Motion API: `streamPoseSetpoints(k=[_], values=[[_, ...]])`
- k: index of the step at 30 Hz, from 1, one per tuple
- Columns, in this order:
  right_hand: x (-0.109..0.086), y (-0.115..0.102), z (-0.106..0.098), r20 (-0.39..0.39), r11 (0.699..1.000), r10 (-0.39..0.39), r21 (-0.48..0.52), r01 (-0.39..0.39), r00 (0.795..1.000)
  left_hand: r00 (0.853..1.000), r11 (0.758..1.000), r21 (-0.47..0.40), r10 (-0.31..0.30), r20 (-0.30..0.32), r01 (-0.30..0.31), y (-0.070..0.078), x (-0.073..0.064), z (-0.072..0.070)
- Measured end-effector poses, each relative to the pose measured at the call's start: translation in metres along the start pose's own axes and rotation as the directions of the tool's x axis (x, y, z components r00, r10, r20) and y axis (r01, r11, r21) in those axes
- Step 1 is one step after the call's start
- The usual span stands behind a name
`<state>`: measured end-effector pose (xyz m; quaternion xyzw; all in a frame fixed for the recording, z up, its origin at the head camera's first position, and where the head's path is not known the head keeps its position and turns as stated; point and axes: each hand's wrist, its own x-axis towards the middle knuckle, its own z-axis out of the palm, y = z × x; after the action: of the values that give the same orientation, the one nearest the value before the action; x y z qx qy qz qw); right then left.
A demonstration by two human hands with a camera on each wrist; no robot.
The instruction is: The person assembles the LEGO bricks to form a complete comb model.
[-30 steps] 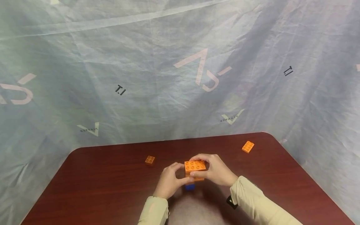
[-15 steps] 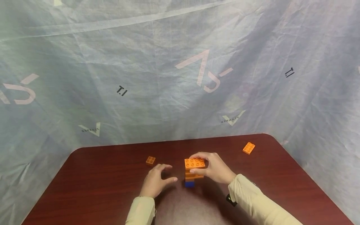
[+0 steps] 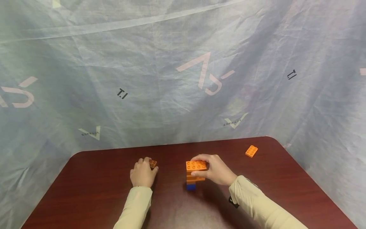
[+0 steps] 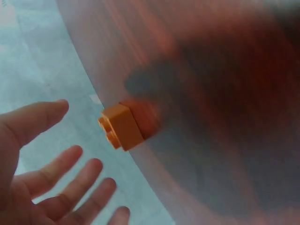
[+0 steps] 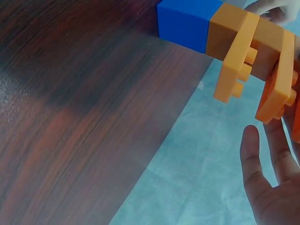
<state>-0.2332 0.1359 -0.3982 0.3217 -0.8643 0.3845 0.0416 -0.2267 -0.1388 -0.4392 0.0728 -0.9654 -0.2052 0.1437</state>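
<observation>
My right hand (image 3: 219, 170) grips the upper part of a stack of toy building bricks (image 3: 195, 165), thumb on the near side and fingers at the back. A blue brick (image 5: 185, 26) forms the base. Above it, the right wrist view shows orange bricks and thin orange plates (image 5: 238, 58) jutting out to one side, with studs on them. My left hand (image 3: 142, 173) is over the table beside a small orange four-stud brick (image 3: 153, 163). In the left wrist view its fingers are spread and stand apart from that brick (image 4: 125, 127).
At the back right of the dark red wooden table (image 3: 94, 187) lies another orange piece, a flat studded brick (image 3: 251, 151). A grey printed cloth (image 3: 160, 79) hangs behind the table and along its sides.
My left hand has let go of the stack and moved left and away from me to the small orange brick. The right hand keeps its hold on the stack, nearly still.
</observation>
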Motion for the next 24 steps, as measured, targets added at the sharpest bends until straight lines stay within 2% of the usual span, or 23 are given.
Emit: streamPoseSetpoints(k=[6, 11, 17, 24], values=[[0.000, 0.001, 0.001, 0.008, 1.000, 0.014, -0.001, -0.014, 1.000, 0.999, 0.994, 0.107, -0.030, 0.037, 0.026, 0.002, 0.009, -0.002], [0.000, 0.001, 0.001, 0.008, 1.000, 0.020, 0.000, -0.020, 1.000, 0.995, 0.985, 0.162, -0.075, 0.068, 0.063, 0.003, 0.015, 0.003], [-0.001, 0.003, 0.003, 0.002, 1.000, 0.011, 0.013, -0.011, 1.000, 0.984, 0.974, 0.200, -0.133, 0.120, 0.107, 0.001, 0.018, 0.013], [-0.001, 0.002, 0.004, 0.001, 1.000, 0.015, 0.005, -0.015, 1.000, 0.980, 0.970, 0.217, -0.140, 0.142, 0.107, -0.004, 0.020, 0.021]])
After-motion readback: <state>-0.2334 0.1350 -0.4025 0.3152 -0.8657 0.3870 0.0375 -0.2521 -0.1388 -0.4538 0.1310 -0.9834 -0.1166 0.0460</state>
